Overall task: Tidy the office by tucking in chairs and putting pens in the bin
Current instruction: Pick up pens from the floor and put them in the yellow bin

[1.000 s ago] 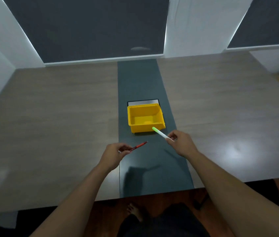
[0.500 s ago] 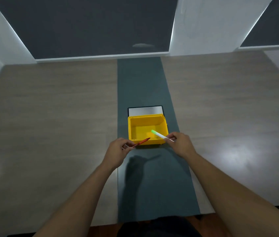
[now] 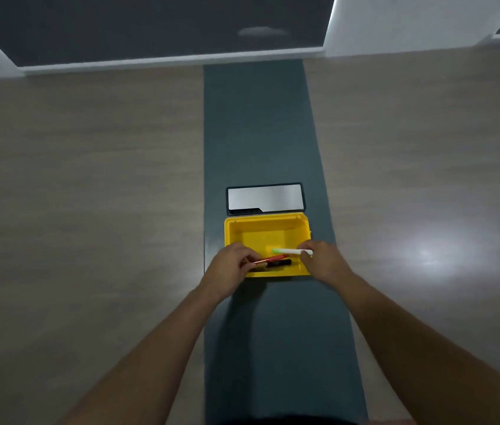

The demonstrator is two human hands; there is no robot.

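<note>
Bin (image 3: 265, 219): yellow, rectangular, open-topped. It stands on the dark strip (image 3: 258, 124) that runs down the middle of the table (image 3: 89, 179), and both hands reach into its near half.

Red pen (image 3: 275, 257): slim, lying nearly level over the near-left part of the bin, tip pointing right. The left hand (image 3: 230, 266) pinches its near end between thumb and fingers, the knuckles covering the bin's left front corner.

White pen (image 3: 293, 251): green end pointing left, lying crosswise over the bin's interior, just beyond the red pen. The right hand (image 3: 324, 260) pinches its right end with curled fingers at the bin's right wall. Whether either pen touches the bin floor cannot be told.

Dark object (image 3: 279, 263): long and black, on the bin floor just beside the red pen. It is possibly another pen, but too blurred to confirm.

Panel (image 3: 264, 197): flat, silver-grey with a black frame, set in the strip directly behind the bin and touching its far wall.

Table: wide, wood-grain, with a glare patch on the right side.

Blinds (image 3: 150, 26): dark, along the far wall, with a white pillar (image 3: 411, 19) beside them.
</note>
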